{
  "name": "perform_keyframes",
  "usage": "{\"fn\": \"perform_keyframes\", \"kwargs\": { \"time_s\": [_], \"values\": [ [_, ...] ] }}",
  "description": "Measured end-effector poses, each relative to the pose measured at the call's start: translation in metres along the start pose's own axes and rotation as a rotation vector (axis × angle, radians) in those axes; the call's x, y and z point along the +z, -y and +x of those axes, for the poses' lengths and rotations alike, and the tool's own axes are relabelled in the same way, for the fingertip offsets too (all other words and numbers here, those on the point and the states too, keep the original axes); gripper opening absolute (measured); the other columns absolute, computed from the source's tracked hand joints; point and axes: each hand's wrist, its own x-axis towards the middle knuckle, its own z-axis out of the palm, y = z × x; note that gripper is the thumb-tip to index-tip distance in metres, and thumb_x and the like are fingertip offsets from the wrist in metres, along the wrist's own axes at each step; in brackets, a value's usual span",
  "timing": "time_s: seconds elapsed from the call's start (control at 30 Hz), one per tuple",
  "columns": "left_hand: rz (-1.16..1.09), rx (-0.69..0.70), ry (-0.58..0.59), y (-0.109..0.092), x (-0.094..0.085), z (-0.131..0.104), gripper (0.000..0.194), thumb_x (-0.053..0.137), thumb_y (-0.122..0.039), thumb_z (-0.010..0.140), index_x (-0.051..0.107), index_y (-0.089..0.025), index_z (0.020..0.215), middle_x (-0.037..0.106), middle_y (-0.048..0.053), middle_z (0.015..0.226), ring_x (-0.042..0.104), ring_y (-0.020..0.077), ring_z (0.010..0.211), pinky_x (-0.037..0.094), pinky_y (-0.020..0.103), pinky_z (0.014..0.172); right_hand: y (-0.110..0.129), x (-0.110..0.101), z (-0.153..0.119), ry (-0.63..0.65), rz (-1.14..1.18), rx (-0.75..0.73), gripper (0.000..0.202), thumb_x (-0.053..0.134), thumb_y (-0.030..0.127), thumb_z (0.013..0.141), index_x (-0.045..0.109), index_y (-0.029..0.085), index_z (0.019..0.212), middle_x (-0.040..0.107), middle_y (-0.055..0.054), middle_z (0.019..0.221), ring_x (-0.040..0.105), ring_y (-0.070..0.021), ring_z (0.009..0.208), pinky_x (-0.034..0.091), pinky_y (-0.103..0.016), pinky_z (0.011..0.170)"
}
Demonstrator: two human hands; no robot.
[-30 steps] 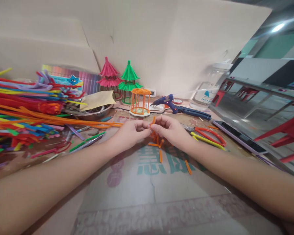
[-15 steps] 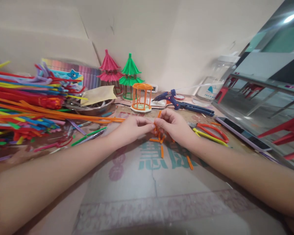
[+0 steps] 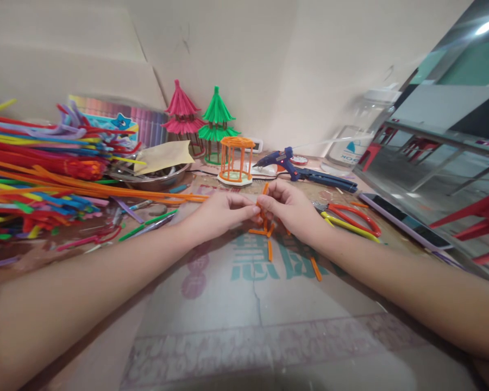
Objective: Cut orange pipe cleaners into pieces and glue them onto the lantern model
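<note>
From my remote seat, I see the right hand (image 3: pixel 290 209) pinching an orange pipe cleaner (image 3: pixel 265 189) above the printed sheet (image 3: pixel 212 331), its green Chinese characters illegible to me; the left hand (image 3: pixel 225 214) meets it, fingers narrowed, grip hidden. The clear bottle (image 3: pixel 344 151) shows "OK". Beyond are an orange cage-like frame (image 3: pixel 236 142) and blue glue gun (image 3: pixel 283 158).

A bright light (image 3: pixel 486 27) glows above a grey floor (image 3: pixel 421 176), a long table (image 3: pixel 444 138) and red seats (image 3: pixel 487 217), right of a pale wall (image 3: pixel 309 70).
</note>
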Motion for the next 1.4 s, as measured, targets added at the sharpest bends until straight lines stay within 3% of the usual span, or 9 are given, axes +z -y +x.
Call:
{"fn": "perform_keyframes", "kwargs": {
  "time_s": [0.27, 0.53, 0.93, 1.17, 1.3, 1.4],
  "values": [
    [0.044, -0.012, -0.012, -0.001, 0.0, 0.0, 0.024, 0.059, -0.033, 0.085, 0.074, -0.014, 0.08, 0.075, 0.004, 0.084, 0.065, 0.0138, 0.076, 0.047, 0.023, 0.068, -0.002, 0.0, 0.002, 0.002, 0.0, -0.027, 0.024, 0.065, 0.038, 0.081, 0.05, 0.02, 0.076, 0.053, 0.006, 0.064, 0.048, -0.0079, 0.052, 0.037, -0.021, 0.046],
    [0.059, -0.01, -0.053, -0.002, 0.001, -0.001, 0.024, 0.059, -0.033, 0.085, 0.073, -0.014, 0.079, 0.074, 0.004, 0.08, 0.064, 0.0134, 0.071, 0.046, 0.023, 0.064, 0.0, -0.001, 0.001, 0.0, 0.014, 0.048, 0.034, 0.064, 0.052, 0.08, 0.055, 0.018, 0.078, 0.054, 0.005, 0.06, 0.047, -0.0083, 0.049, 0.035, -0.021, 0.043],
    [0.034, 0.01, -0.035, -0.005, 0.003, -0.001, 0.02, 0.061, -0.028, 0.083, 0.074, -0.015, 0.091, 0.076, 0.004, 0.089, 0.068, 0.0147, 0.079, 0.05, 0.024, 0.072, 0.005, 0.0, -0.002, -0.023, -0.12, 0.076, 0.034, 0.067, 0.05, 0.077, 0.055, 0.019, 0.072, 0.055, 0.005, 0.058, 0.047, -0.0079, 0.046, 0.033, -0.02, 0.039],
    [0.002, -0.011, -0.035, -0.005, 0.003, -0.001, 0.019, 0.061, -0.027, 0.082, 0.075, -0.014, 0.081, 0.076, 0.005, 0.082, 0.068, 0.0149, 0.073, 0.05, 0.024, 0.069, 0.003, -0.001, 0.003, 0.046, -0.097, 0.023, 0.031, 0.067, 0.047, 0.078, 0.056, 0.019, 0.078, 0.059, 0.002, 0.068, 0.049, -0.0094, 0.054, 0.037, -0.022, 0.045],
    [-0.025, -0.042, -0.032, -0.004, 0.003, -0.001, 0.021, 0.063, -0.03, 0.083, 0.075, -0.014, 0.081, 0.076, 0.006, 0.082, 0.066, 0.0138, 0.07, 0.049, 0.023, 0.066, 0.012, -0.02, 0.007, 0.038, -0.18, -0.06, 0.023, 0.062, 0.04, 0.082, 0.057, 0.019, 0.091, 0.059, 0.002, 0.075, 0.052, -0.0109, 0.06, 0.041, -0.024, 0.054],
    [-0.036, -0.058, -0.033, -0.006, 0.003, -0.002, 0.022, 0.062, -0.032, 0.083, 0.075, -0.013, 0.081, 0.076, 0.007, 0.083, 0.067, 0.0143, 0.072, 0.049, 0.024, 0.066, 0.024, -0.054, 0.0, 0.079, -0.467, -0.094, 0.02, 0.057, 0.038, 0.086, 0.059, 0.02, 0.095, 0.062, -0.001, 0.079, 0.055, -0.0138, 0.065, 0.043, -0.027, 0.059]
  ]
}}
